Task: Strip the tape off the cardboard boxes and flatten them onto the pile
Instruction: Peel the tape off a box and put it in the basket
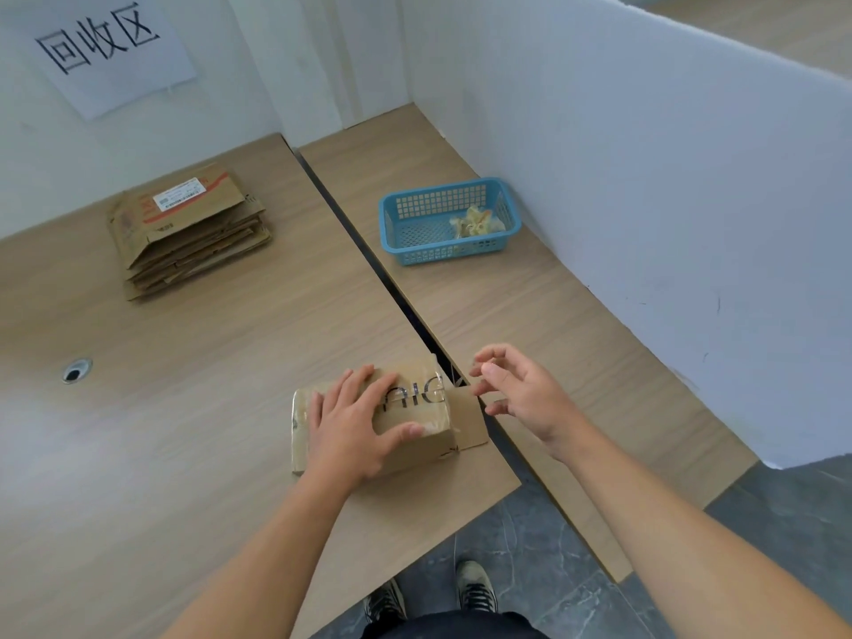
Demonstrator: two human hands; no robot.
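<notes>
- My left hand (pixel 355 417) lies flat, fingers spread, on the box (pixel 415 447) at the table's (pixel 184 431) near edge, steadying it, I judge.
- My right hand (pixel 516 394) hovers by its open end flap, fingers loosely curled; any tape pinched, I cannot tell.
- Box lettering: "nic", partly covered.
- Wall sign (pixel 110 48): 回收区.
- Flattened pile (pixel 189 232) lies well apart; its label is unreadable.
</notes>
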